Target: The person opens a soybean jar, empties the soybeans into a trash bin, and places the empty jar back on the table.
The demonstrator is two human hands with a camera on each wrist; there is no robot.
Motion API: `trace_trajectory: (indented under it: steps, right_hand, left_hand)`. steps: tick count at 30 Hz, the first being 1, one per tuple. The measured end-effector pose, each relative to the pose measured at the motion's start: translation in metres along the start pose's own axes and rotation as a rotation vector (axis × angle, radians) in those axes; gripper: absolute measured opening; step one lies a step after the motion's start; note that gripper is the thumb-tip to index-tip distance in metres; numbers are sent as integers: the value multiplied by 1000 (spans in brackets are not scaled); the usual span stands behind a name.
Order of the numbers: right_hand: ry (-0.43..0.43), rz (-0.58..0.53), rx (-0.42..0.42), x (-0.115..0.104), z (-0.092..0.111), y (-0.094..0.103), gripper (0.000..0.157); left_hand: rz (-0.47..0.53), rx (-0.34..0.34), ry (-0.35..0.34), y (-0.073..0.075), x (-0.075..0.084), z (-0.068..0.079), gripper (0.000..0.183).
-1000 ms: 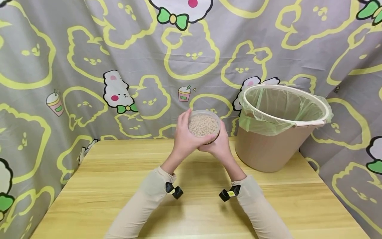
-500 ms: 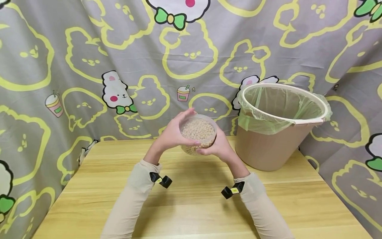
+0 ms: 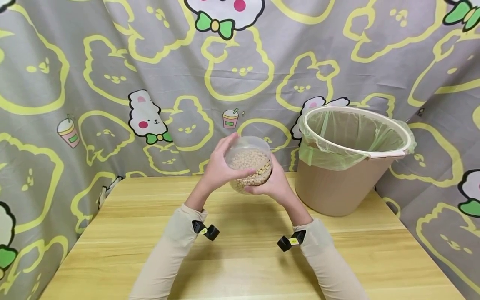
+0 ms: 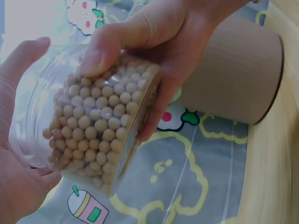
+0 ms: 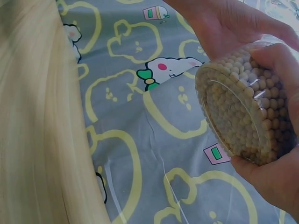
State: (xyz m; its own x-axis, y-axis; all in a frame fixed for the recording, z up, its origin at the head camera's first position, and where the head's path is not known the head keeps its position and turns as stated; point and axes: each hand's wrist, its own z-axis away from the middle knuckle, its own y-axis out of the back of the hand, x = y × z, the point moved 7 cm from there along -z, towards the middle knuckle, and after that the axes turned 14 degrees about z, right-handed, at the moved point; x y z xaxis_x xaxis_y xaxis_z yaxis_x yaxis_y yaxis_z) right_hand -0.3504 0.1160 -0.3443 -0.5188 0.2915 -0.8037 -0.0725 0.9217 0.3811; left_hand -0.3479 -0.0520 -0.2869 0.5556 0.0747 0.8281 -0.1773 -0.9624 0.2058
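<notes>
Frame centre: left hand (image 3: 218, 166), right hand (image 3: 276, 182) clamp fingers round tilted pellet jar (image 3: 252, 143). Likely handling step; next needs steady grip.

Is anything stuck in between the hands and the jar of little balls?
No, nothing visible. The left hand and right hand both hold the clear jar directly, fingers right against its sides.

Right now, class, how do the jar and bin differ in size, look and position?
The bin is larger than the jar. The jar is clear, showing beige balls; the bin is opaque, with a green liner. The jar is held above the table; the bin stands on it. Both are containers.
</notes>
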Motion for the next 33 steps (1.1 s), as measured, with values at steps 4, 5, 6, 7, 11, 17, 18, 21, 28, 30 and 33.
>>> trace_trajectory:
  steps: [4,5,6,7,11,17,18,21,28,30,33]
  right_hand:
    - [-21,21,11,1,0,2,110]
    - [-23,24,14,2,0,3,111]
    - [-25,27,15,2,-1,4,112]
    - [-26,28,17,3,-1,4,113]
    - [-29,26,23,4,-1,8,112]
    - [-52,14,40,7,-2,13,111]
    - [-58,15,42,7,-2,14,111]
    - [-68,7,47,7,-2,17,112]
    - [-64,-4,52,7,-3,23,109]
    - [-67,-8,55,8,-3,24,109]
    - [-72,-12,57,9,-4,26,109]
  left_hand:
    - [2,24,8,9,-4,0,104]
    - [2,32,10,11,-5,1,103]
    - [5,40,11,14,-7,1,102]
    - [4,50,13,17,-9,1,101]
    - [24,96,31,30,-19,4,96]
    - [63,153,109,54,-42,12,87]
    - [63,160,122,58,-45,14,86]
    - [44,172,164,68,-57,22,86]
    - [-52,138,271,78,-88,40,93]
    - [-82,112,303,78,-99,45,96]
    - [-131,60,347,75,-114,50,101]
